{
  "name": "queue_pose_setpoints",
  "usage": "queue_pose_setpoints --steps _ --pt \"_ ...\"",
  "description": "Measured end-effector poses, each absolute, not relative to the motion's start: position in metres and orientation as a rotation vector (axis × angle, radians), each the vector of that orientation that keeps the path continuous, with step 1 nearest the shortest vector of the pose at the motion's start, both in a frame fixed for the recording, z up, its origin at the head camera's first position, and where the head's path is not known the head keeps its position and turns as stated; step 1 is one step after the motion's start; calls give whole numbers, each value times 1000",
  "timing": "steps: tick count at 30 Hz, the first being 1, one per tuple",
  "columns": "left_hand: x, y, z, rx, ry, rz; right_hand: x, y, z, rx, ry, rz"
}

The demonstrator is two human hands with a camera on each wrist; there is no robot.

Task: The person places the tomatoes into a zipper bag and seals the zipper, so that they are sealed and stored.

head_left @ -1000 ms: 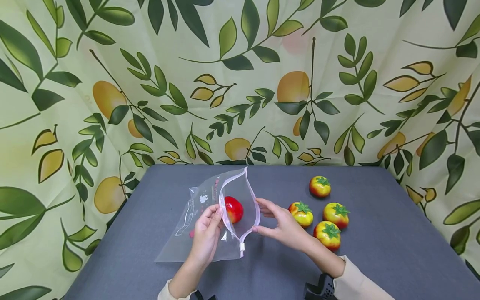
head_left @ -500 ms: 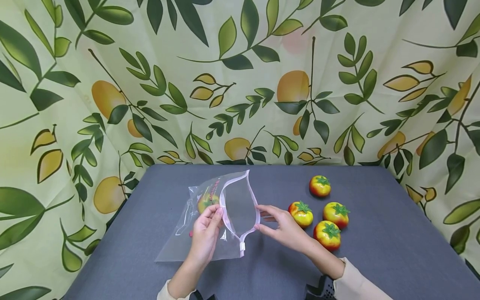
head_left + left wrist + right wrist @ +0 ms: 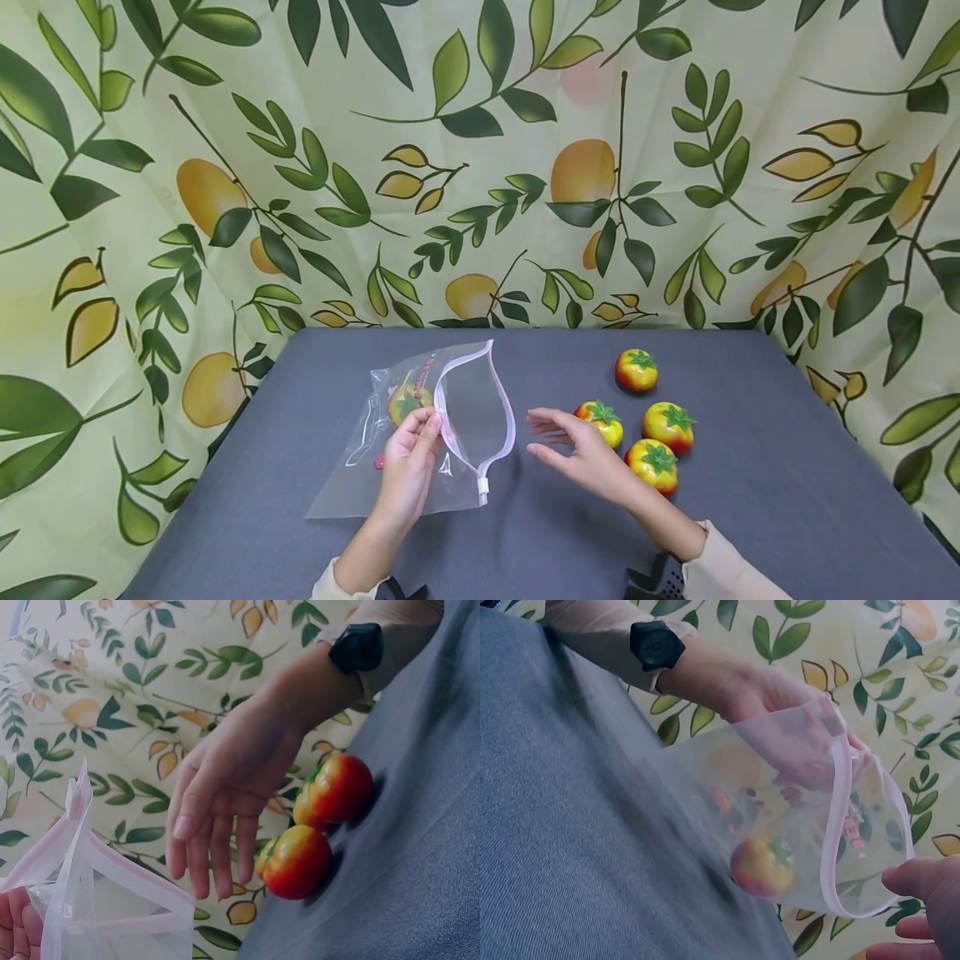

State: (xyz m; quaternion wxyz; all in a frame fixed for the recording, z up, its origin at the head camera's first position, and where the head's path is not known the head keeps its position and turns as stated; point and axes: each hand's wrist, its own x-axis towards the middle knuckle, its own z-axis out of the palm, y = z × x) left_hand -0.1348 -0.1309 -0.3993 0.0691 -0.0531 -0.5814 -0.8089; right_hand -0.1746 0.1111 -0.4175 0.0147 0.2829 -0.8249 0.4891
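A clear zip bag (image 3: 465,417) with a pink rim lies on the grey table (image 3: 750,500), its mouth held open toward the right. My left hand (image 3: 420,437) pinches the rim's left side. One red-yellow tomato (image 3: 408,402) sits deep inside the bag, also seen as the bagged tomato (image 3: 761,866) in the right wrist view. My right hand (image 3: 558,437) hovers just right of the mouth, fingers spread, holding nothing. It is close to the nearest loose tomato (image 3: 600,419). The left wrist view shows the right hand (image 3: 217,802) above two tomatoes (image 3: 296,861).
Three more tomatoes lie right of the hand: a far one (image 3: 637,370), a right one (image 3: 668,425) and a near one (image 3: 652,465). A leaf-and-fruit print cloth (image 3: 480,167) walls in the table behind and at both sides.
The tomato rolled from the bag's mouth deeper to the left. My right hand let go of the rim and drew back to the right, toward the loose tomatoes.
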Motion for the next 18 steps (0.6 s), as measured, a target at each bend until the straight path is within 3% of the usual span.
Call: queue_pose_setpoints --steps 18 --pt "-135 -132 -399 -156 -1765 -2433 -180 145 -409 745 -2578 1428"
